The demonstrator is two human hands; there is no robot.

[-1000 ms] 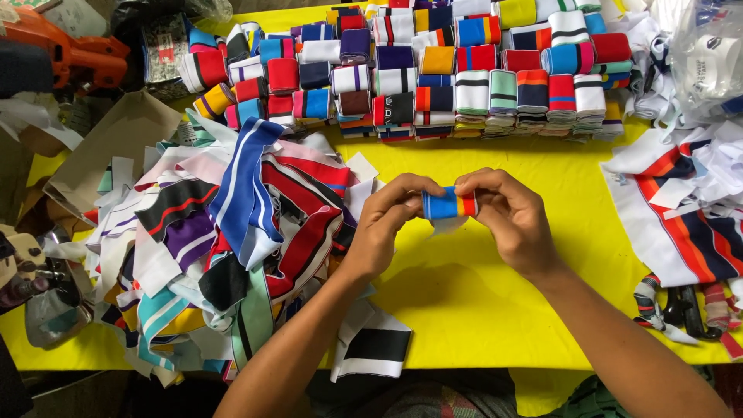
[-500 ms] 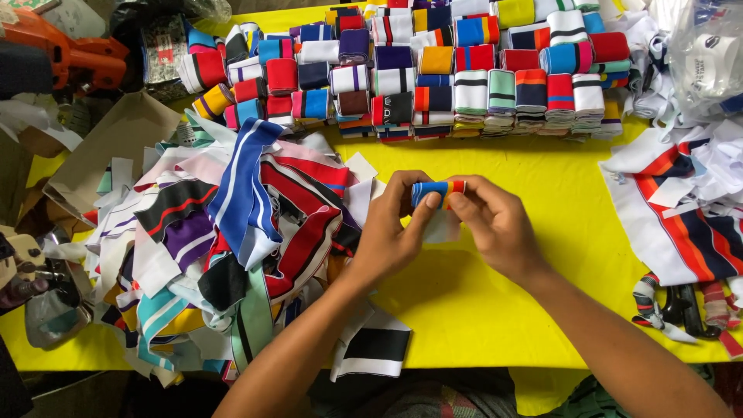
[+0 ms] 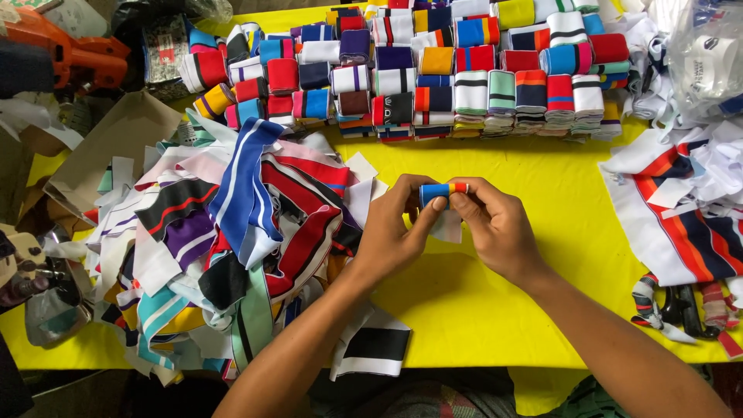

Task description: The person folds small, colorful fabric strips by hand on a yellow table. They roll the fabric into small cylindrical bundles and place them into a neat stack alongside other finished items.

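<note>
Both hands pinch a small folded fabric band (image 3: 443, 190) — blue, yellow, red stripes — just above the yellow bench (image 3: 495, 310), centre. Left hand (image 3: 391, 232) at 8 o'clock of it, right hand (image 3: 495, 224) at 4. Likely light, soft, floppy — best gripped at both ends.

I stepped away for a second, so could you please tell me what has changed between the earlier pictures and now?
The striped band, first spread wide between both hands, has been folded into a narrower, mostly blue bundle. The left hand and right hand have drawn closer together, still pinching it above the yellow table. The loose pile and folded rows stayed put.
</note>
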